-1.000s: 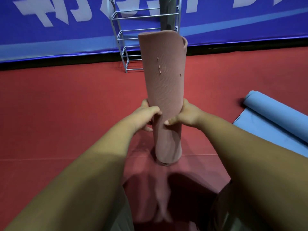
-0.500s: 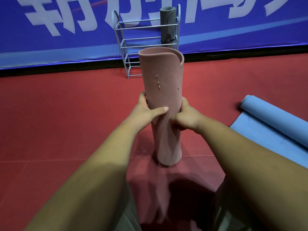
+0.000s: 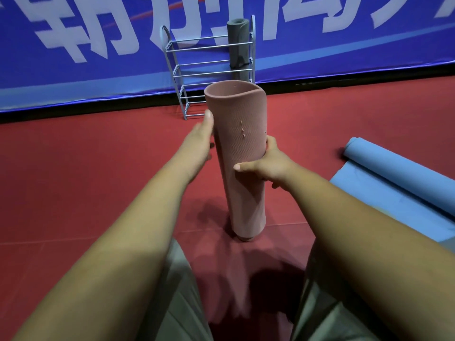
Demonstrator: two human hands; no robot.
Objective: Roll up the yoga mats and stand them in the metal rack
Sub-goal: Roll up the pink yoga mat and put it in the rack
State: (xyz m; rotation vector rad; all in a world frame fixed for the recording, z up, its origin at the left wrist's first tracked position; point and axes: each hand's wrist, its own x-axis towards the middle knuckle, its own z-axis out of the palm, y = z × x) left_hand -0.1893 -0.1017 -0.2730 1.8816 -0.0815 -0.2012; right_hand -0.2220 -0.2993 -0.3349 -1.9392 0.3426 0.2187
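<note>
Banner [image 3: 344,55] lettering cropped; right hand [image 3: 268,166] grips pink mat [image 3: 237,112]

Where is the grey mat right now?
Head view, top centre: the grey mat stands upright at the right end of the metal rack, before the blue banner.

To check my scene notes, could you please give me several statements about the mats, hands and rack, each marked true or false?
1. The pink mat stands upright on the red floor. True.
2. The right hand holds the pink mat. True.
3. The left hand is curled round the pink mat. False: its fingers are straight, alongside the mat.
4. The metal rack holds no mat. False: a grey mat stands in it.
5. The blue mat is fully rolled. False: part lies flat.
</note>
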